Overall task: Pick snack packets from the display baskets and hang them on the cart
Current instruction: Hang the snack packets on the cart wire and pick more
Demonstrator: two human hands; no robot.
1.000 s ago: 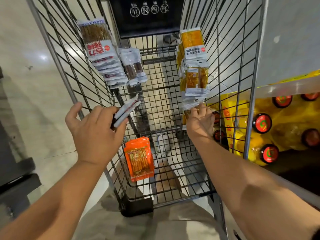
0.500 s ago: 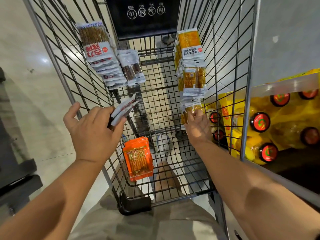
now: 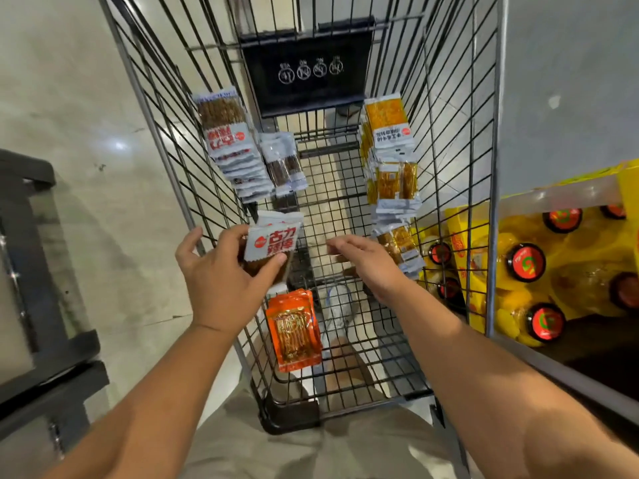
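Head cam, looking straight down into the wire cart [image 3: 166, 140]. Left hand [image 3: 221, 278] grips a small stack of white snack packets [image 3: 273, 242] with red lettering: thumb pressed on the front face, fingers curled behind, and the outermost finger splayed toward the left wall wires. The stack sits inside the cart, close to the left wall and below the bunches hanging there. I can't tell if it touches the wire.

Right hand [image 3: 366, 264] is inside the cart, palm down and empty, with fingers nearly straight, close together and pointing toward the left hand. The two hands are near each other but apart.

Hanging on the left wall:
- a thick bunch of brown-and-white packets [image 3: 228, 140]
- a smaller bunch of clear packets [image 3: 283, 164] just beside it
- lower down, orange packets [image 3: 295, 331]

Hanging on the right wall:
- yellow packets [image 3: 389, 133] in a tall column
- the lowest bunch [image 3: 397, 247], tilted, just beside the right hand. I can't tell if they touch.

Black placard [image 3: 307, 67] with round icons on the far end of the cart.

Room:
- The floor [image 3: 69, 98] is pale, glossy tile with a light reflection on it.
- A shoe [image 3: 337, 305] shows through the cart's mesh bottom.
- A dark metal rack [image 3: 34, 271] stands at left.
- At right, there's a plain grey panel [image 3: 570, 81] above a shelf of yellow bottles with red caps [image 3: 525, 262].
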